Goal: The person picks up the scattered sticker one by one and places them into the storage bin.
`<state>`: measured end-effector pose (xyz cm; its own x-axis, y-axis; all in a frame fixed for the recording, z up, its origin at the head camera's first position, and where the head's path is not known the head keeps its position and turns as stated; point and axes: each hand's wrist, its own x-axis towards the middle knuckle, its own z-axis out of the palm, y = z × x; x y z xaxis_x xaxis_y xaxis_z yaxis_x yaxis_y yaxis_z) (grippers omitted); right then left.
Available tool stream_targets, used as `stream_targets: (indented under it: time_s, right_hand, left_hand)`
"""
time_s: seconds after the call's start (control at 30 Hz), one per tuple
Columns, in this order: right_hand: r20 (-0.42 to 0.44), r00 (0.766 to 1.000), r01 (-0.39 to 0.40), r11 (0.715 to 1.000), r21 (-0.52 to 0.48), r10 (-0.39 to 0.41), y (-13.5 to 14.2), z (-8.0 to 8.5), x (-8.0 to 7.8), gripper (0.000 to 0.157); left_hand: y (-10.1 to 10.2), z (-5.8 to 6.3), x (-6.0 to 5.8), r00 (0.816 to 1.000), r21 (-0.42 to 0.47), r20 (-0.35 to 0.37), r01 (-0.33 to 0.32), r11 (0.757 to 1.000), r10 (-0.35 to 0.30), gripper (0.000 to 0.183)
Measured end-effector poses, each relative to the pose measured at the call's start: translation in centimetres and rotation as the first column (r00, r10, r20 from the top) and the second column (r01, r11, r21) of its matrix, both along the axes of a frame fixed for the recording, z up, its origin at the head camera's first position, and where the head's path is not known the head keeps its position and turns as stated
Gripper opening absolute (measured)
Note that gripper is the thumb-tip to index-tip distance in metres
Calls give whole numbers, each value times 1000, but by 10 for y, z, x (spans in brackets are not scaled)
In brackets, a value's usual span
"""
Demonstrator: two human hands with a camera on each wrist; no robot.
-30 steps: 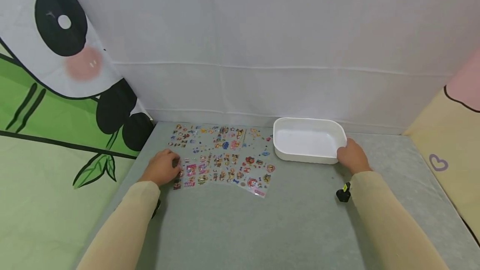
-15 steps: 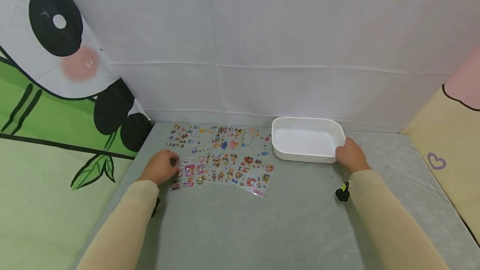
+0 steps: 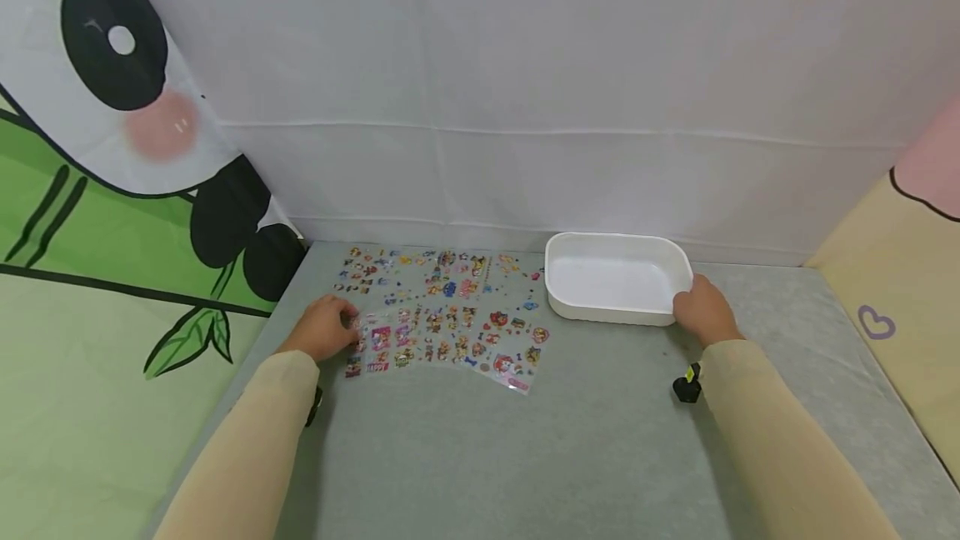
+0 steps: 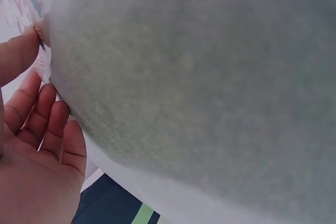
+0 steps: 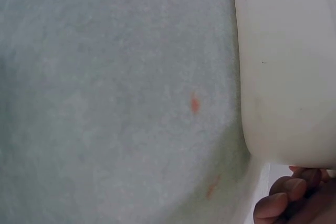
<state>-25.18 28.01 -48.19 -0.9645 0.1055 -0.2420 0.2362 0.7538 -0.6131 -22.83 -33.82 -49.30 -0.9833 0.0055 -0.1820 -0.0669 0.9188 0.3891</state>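
Observation:
Several clear sticker sheets (image 3: 450, 340) printed with small cartoon figures lie in two rows on the left half of the table. At the left edge of the front row, my left hand (image 3: 322, 327) pinches the border of a sheet between thumb and forefinger. In the left wrist view the thumb (image 4: 18, 56) lies on the sheet's edge, the other fingers loosely bent below. A white rectangular basin (image 3: 611, 313) stands right of the sheets. My right hand (image 3: 705, 311) grips its right end; in the right wrist view the curled fingers (image 5: 281, 203) show under the basin wall (image 5: 289, 77).
A grey cloth (image 3: 487, 465) covers the table. A white fabric backdrop (image 3: 525, 107) rises right behind the basin and sheets. A cartoon-printed cloth (image 3: 187, 232) hangs on the left, and a cream one (image 3: 900, 315) on the right. Small orange marks (image 5: 195, 103) dot the tablecloth.
Both hands, the basin and the sheets stay where they were. Only the head view shifts slightly.

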Motion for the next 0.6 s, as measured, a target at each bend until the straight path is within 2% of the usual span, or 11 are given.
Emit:
stream_targets:
  time_s: [0.13,0.43,0.6]
  right_hand:
    - [-5,1000,1,1000,6,-1,-1,0,0,63]
    - [-15,1000,-4,1000,23,5,-1,0,1,63]
    - [-16,1000,-8,1000,16,8,-1,0,1,64]
  left_hand:
    - [2,2,2,1000,10,8,-12,1000,12,33]
    - [6,4,2,1000,-53,-7,30,998,-30,16]
    - [8,6,5,1000,-12,26,-9,1000,9,14]
